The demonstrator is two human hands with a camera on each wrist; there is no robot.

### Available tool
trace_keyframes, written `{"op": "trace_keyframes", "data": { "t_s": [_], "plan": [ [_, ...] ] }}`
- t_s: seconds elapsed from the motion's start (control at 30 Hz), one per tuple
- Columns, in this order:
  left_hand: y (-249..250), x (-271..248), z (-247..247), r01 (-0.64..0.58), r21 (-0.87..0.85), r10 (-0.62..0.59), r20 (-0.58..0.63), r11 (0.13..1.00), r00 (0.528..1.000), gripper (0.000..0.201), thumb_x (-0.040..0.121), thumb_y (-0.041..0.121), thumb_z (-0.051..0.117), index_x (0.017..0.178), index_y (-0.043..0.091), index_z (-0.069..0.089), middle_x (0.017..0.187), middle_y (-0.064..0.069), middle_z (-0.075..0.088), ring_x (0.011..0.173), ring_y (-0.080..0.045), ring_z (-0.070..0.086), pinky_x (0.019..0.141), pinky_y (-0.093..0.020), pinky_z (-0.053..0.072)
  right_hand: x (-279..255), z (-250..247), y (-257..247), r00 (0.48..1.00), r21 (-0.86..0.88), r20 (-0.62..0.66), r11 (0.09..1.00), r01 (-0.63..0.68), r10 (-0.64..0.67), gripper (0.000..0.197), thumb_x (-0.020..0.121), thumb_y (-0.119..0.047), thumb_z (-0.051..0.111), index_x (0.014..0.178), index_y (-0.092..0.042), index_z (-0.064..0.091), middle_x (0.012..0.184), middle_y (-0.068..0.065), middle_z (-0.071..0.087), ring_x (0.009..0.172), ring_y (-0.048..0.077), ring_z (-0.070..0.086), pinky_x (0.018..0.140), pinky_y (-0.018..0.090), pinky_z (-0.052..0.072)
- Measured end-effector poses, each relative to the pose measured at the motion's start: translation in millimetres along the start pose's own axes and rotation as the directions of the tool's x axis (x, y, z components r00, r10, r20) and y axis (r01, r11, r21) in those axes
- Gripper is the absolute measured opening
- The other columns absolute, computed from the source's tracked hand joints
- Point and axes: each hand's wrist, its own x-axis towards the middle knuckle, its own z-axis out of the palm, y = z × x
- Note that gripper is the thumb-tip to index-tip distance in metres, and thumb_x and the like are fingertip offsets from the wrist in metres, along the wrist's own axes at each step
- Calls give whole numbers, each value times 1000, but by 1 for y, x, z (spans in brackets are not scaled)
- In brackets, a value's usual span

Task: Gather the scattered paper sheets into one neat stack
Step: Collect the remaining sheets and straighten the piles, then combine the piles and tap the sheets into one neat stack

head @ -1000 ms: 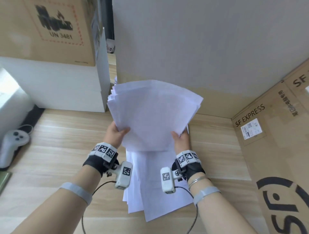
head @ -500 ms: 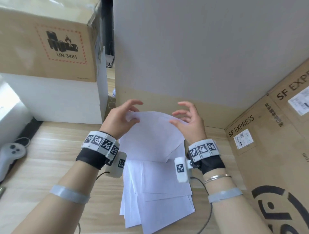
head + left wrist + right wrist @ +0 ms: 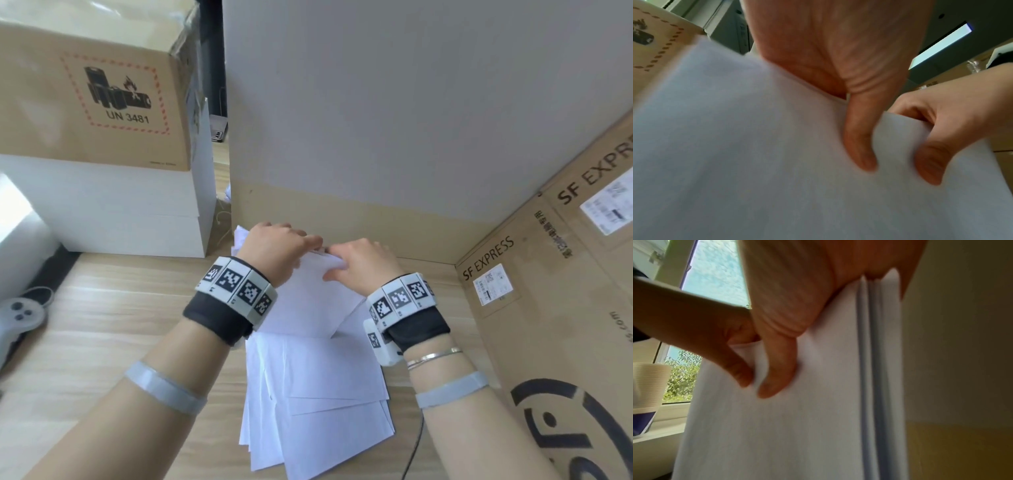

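A bundle of white paper sheets [image 3: 308, 301] stands on edge over the wooden table, tilted toward me. My left hand [image 3: 274, 250] grips its top edge from the left, thumb on the near face [image 3: 857, 146]. Close beside it, my right hand [image 3: 359, 263] grips the same top edge, its thumb [image 3: 777, 369] pressing the near side of the sheets [image 3: 818, 402]. Below the bundle, more white sheets [image 3: 318, 394] lie fanned and uneven on the table [image 3: 120, 325], reaching toward me.
A tall cardboard panel [image 3: 411, 120] stands right behind the hands. An SF Express box [image 3: 548, 308] walls the right side. A UN 3481 carton [image 3: 96, 92] sits on white boxes at the back left. A grey game controller [image 3: 20, 315] lies at the left edge.
The bundle was held up wide and fanned a second ago. Both hands then shifted from its lower edge to its top edge, came together, and the bundle dropped lower toward the table.
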Motion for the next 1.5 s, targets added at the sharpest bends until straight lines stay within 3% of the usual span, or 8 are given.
{"op": "trace_keyframes", "data": {
  "t_s": [0.43,0.57,0.73,0.9,1.03,1.2,1.37,1.5],
  "plan": [
    [-16,-3,3,122,-106,-111,102,987,989,44,86,7,46,120,33,54,102,4,70,97,-27,64,66,-27,38,1,6,27,996,244,0,966,-88,91,19,71,-34,71,89,-29,70,91,-3,72,92,21,63,81,29,51],
    [-18,-7,8,107,-93,-100,75,990,992,44,86,6,45,119,34,53,98,6,71,94,-25,64,64,-26,35,-7,30,45,987,803,-91,596,-5,132,32,68,-4,78,73,-35,69,70,-25,70,74,-10,61,79,9,45],
    [-11,-5,7,66,-59,-64,28,996,998,41,85,9,48,116,35,55,100,7,72,96,-24,65,63,-25,34,-10,74,33,918,968,99,178,-179,384,22,72,-3,77,79,-21,65,75,-11,69,75,9,64,83,30,44],
    [-26,-13,9,179,-217,-194,-48,960,980,27,82,36,60,108,30,61,95,-6,70,93,-30,63,67,-29,44,-8,83,32,872,982,85,109,-156,483,22,77,-14,75,78,-27,57,88,-2,64,87,18,60,84,28,43],
    [-50,-25,22,224,-647,-334,-50,729,941,29,70,23,75,97,24,64,83,-5,65,78,-27,60,69,-26,42,-10,82,40,878,994,45,64,-86,477,25,79,-7,71,89,-25,57,87,-8,62,86,17,60,88,31,43],
    [-45,-23,39,64,-913,-376,-102,404,921,56,66,10,79,84,56,54,83,-3,59,66,-9,53,73,-22,47,-10,88,51,858,998,12,41,-38,514,26,80,-7,70,96,-23,57,98,1,64,96,22,60,94,36,46],
    [-32,-20,84,244,-968,-345,208,65,915,34,73,-4,71,83,27,62,59,24,68,55,13,60,72,-20,44,-12,104,47,872,992,111,5,-129,476,28,76,-1,73,96,-14,59,91,0,65,82,15,61,67,17,53],
    [-19,-18,111,270,-962,-428,253,-21,868,34,72,-7,70,74,25,62,56,31,66,57,16,60,70,-17,49,-11,113,45,871,979,155,48,-200,466,25,75,-4,75,85,-21,59,88,-2,63,93,18,58,81,29,44]
  ]
}}
